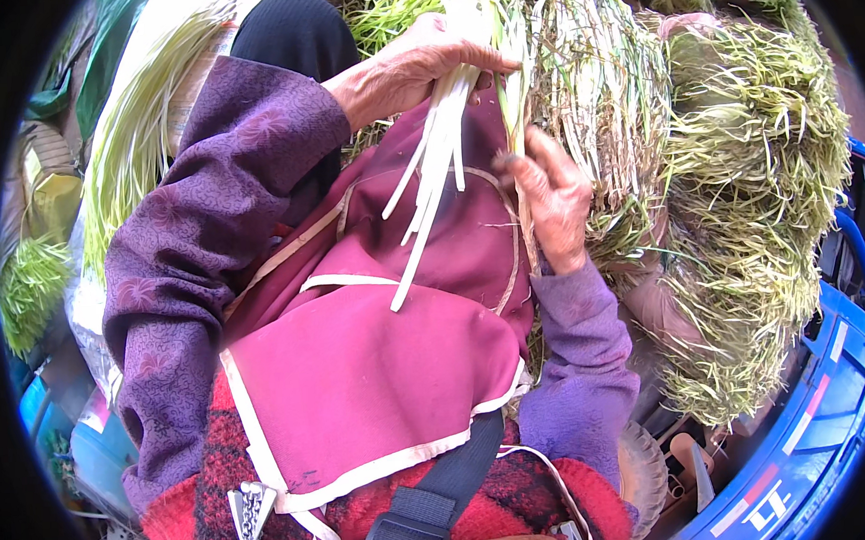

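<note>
My left hand (414,66) grips a small bunch of white-stemmed green stalks (436,164) near the top, and their pale ends hang down over my magenta apron (378,359). My right hand (553,199) pinches a single thin stalk (525,222) that runs down along the apron's edge. Both hands work just above my lap, close to a large heap of untrimmed green stalks (618,98). Purple sleeves cover both forearms.
Big bundles of grassy stalks with rooty ends (758,207) fill the right side. A laid-out row of cleaned white and green stalks (142,128) lies at the left, beside another green bunch (30,288). Blue plastic crates (825,417) stand at the lower right.
</note>
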`<state>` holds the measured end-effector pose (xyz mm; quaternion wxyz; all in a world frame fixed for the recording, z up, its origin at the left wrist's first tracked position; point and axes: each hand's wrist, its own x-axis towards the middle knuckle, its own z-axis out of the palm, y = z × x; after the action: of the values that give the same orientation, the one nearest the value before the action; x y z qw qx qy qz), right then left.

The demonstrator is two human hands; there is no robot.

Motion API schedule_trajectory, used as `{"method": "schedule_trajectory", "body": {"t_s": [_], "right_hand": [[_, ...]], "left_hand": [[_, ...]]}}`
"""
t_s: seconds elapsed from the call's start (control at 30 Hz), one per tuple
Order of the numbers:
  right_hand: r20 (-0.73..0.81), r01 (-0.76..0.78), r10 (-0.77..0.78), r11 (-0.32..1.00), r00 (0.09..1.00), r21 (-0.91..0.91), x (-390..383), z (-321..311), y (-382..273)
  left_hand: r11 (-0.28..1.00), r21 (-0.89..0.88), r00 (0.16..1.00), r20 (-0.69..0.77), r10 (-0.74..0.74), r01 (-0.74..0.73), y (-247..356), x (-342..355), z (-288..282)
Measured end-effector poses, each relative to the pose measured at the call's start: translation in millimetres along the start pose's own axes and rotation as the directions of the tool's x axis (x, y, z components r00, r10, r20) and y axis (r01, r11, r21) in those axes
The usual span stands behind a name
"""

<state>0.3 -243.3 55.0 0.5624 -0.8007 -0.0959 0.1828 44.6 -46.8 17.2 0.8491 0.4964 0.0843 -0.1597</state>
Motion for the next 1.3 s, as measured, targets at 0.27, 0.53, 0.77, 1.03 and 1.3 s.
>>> {"method": "schedule_trajectory", "body": {"t_s": [0.27,0.53,0.77,1.03,1.3], "right_hand": [[-0.206,0.119,-0.031,0.896,0.978,0.428,66.8,19.7,14.3],[-0.320,0.223,0.003,0.712,0.947,0.666,71.1,18.3,18.8],[-0.038,0.043,-0.124,0.038,0.992,0.998,19.3,-22.7,15.5],[-0.275,0.204,0.193,0.325,0.942,0.924,-110.9,-31.2,45.1],[-0.506,-0.073,-0.188,0.889,0.842,-0.451,-65.9,-65.7,43.4]], "left_hand": [[0.991,0.064,0.992,-0.041,0.122,-0.119,-8.7,2.6,-2.2],[0.996,0.028,0.990,-0.107,0.087,-0.085,-0.5,-2.8,6.5],[0.974,-0.165,0.979,-0.152,0.133,-0.158,13.4,4.6,-7.1],[0.995,0.094,0.997,-0.060,0.047,-0.041,-10.4,-4.9,21.9],[0.996,0.052,0.997,0.013,0.071,-0.072,-2.2,-8.1,24.9]]}}
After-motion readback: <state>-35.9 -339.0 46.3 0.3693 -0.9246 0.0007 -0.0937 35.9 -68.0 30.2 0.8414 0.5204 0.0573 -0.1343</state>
